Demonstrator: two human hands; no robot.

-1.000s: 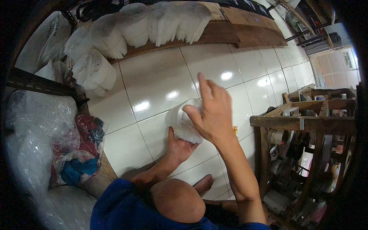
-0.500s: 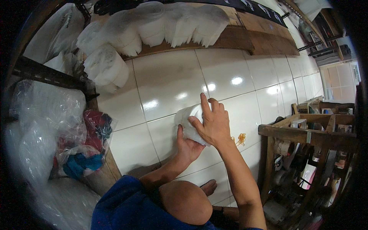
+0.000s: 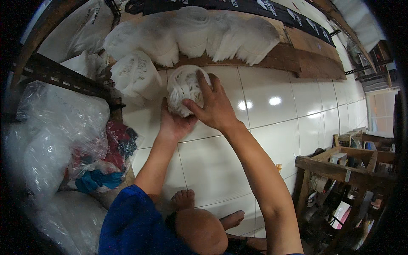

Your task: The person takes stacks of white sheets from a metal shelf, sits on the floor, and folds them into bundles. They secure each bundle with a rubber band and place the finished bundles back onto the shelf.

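Observation:
A white roll of thin, translucent sheets (image 3: 183, 89), its ruffled end facing up, is held between my two hands over the tiled floor. My left hand (image 3: 176, 124) cups its near left side, thumb up along the wall. On the right side, my right hand (image 3: 216, 104) grips it with thumb and fingers over the top edge. Just to the left, a similar white roll (image 3: 135, 75) stands on the floor, a narrow gap from the held one. Several more white rolls (image 3: 163, 44) stand in a row behind, on a brown board.
Clear plastic bags (image 3: 63, 114), one with red and blue cloth, are heaped at the left by a dark metal rack (image 3: 63, 74). A wooden frame shelf (image 3: 340, 168) stands at the right. Orange rubber bands (image 3: 279, 167) lie on the tiles (image 3: 212, 161).
Both hands have carried the roll forward and to the left, toward the other rolls. My arms now reach farther out, and the roll's ruffled end has come into sight.

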